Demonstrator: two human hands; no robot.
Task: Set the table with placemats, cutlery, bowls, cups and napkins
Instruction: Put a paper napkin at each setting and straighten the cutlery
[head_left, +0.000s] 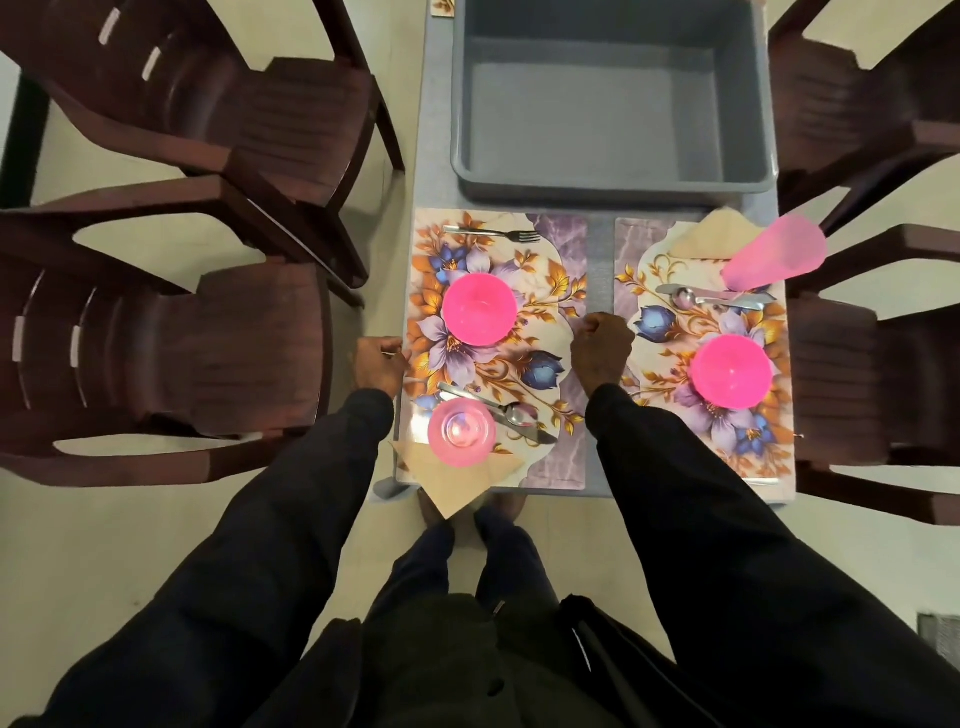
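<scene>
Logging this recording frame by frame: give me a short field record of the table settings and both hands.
table: grey table, grey tub at the far end
left placemat: left bowl, left cup on left napkin, fork, knife and spoon
right placemat: right bowl, right cup, right napkin, right cutlery
left hand: grips the left placemat's left edge
right hand: fingers curled at that mat's right edge, grip unclear
chairs: brown chairs on both sides

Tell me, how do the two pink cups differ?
The left cup sits at the near end of its placemat; the right cup sits at the far end of its own. The left cup shows its open mouth from above; the right cup shows its side. Both are pink.
</scene>
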